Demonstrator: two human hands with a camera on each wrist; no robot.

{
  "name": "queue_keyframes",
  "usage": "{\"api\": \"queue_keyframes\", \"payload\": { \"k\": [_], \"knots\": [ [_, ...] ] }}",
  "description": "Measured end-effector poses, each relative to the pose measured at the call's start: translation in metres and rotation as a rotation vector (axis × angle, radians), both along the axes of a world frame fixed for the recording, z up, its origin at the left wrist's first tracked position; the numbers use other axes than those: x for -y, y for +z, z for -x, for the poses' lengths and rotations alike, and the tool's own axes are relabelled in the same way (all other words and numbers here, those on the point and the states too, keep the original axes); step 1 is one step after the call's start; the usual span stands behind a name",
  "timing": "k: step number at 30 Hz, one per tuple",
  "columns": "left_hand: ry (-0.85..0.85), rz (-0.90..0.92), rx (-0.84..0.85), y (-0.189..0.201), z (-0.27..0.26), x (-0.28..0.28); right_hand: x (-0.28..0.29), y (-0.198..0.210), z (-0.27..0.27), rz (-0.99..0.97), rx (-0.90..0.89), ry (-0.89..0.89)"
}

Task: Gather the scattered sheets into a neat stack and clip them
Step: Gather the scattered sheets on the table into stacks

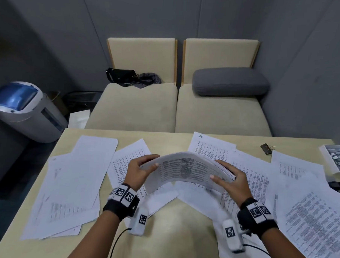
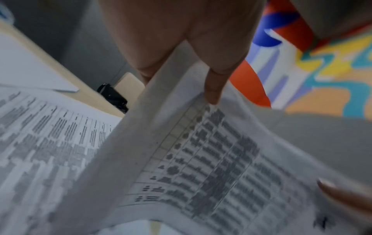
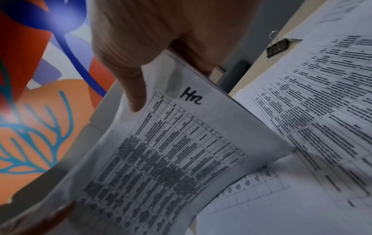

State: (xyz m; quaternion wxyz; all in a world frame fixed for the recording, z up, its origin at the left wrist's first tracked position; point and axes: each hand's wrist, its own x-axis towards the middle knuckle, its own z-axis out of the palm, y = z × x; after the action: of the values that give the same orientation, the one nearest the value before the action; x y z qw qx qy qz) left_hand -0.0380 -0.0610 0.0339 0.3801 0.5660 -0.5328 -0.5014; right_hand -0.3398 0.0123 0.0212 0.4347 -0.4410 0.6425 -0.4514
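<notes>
On the left of the desk (image 1: 164, 140), loose sheets (image 1: 73, 179) lay fanned and overlapping, some blank side up, thin white paper lying flat on the pale wood. Moving in, the left hand (image 1: 139, 171) had its fingers curled round one short edge of the gathered stack (image 1: 185, 168), thumb on top over the printed table, fingers underneath. And there was the stack itself, lifted clear of the desk and bowed upward in the middle between the two hands: a modest bundle, light by the look of it, floppy rather than stiff, its smooth pages likely to slide against each other if the pinch eased. Gripping both short edges seemed the sound choice for squaring it up. The right hand (image 1: 230, 179) mirrored the left, thumb pressed on the top page, fingers wrapped beneath the opposite edge, where the layered page ends showed. Beyond it, more printed sheets (image 1: 305, 218) covered the right side, dense with small grey text. Far right, near the back edge, a dark binder clip (image 1: 266, 148) with wire handles waited, untouched, small and hard beside all that soft paper.
</notes>
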Motion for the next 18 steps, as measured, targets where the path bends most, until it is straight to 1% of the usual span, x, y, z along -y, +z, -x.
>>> {"api": "queue_keyframes", "payload": {
  "k": [2,5,6,9,11,13,15,17,18],
  "knots": [
    [-0.022,0.034,0.118,-0.003,0.001,0.001,0.007,-0.003,0.001,0.02,-0.064,-0.008],
    [-0.088,0.088,0.33,0.0,0.0,0.001,0.014,-0.012,0.004,-0.02,-0.165,-0.043],
    [-0.124,0.078,0.404,0.005,-0.001,0.003,0.015,-0.012,0.005,-0.03,-0.207,-0.052],
    [-0.339,0.002,0.662,0.023,-0.007,0.012,0.026,-0.001,0.004,0.018,-0.347,-0.013],
    [-0.485,-0.01,0.827,0.038,-0.006,0.016,0.035,0.019,-0.005,0.118,-0.481,0.093],
    [-0.556,0.036,0.856,0.048,0.002,0.015,0.046,0.046,-0.026,0.251,-0.615,0.258],
    [-0.547,0.098,0.848,0.056,0.009,0.008,0.058,0.067,-0.051,0.35,-0.717,0.403],
    [-0.473,0.17,0.862,0.056,0.005,0.001,0.07,0.083,-0.073,0.4,-0.748,0.461],
    [-0.407,0.184,0.854,0.055,-0.003,-0.002,0.076,0.088,-0.083,0.404,-0.702,0.469]
  ]
}}
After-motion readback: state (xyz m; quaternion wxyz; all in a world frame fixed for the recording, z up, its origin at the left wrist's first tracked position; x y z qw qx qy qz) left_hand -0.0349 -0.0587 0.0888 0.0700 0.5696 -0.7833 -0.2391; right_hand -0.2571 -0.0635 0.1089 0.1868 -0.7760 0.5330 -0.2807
